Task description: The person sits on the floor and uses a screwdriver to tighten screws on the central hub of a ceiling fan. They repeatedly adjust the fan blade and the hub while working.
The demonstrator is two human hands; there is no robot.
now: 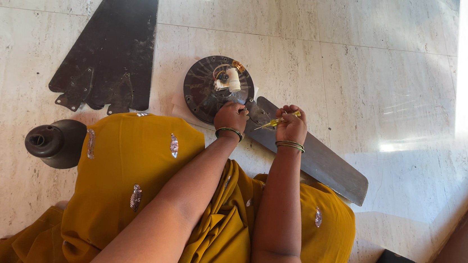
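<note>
Yellow-handled screwdriver (278, 120) is being pinched in the right hand (291, 125), fingers curled around it, tip at the blade (321, 162) root. The motor (215, 87) on the floor (364, 58) is being steadied by the left hand (231, 116), fingers pressed on its rim.

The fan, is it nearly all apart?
Partly. Two loose blades and the cup-shaped cover lie aside. The right hand works a yellow screwdriver where the last blade meets the motor; the left hand steadies it.
</note>
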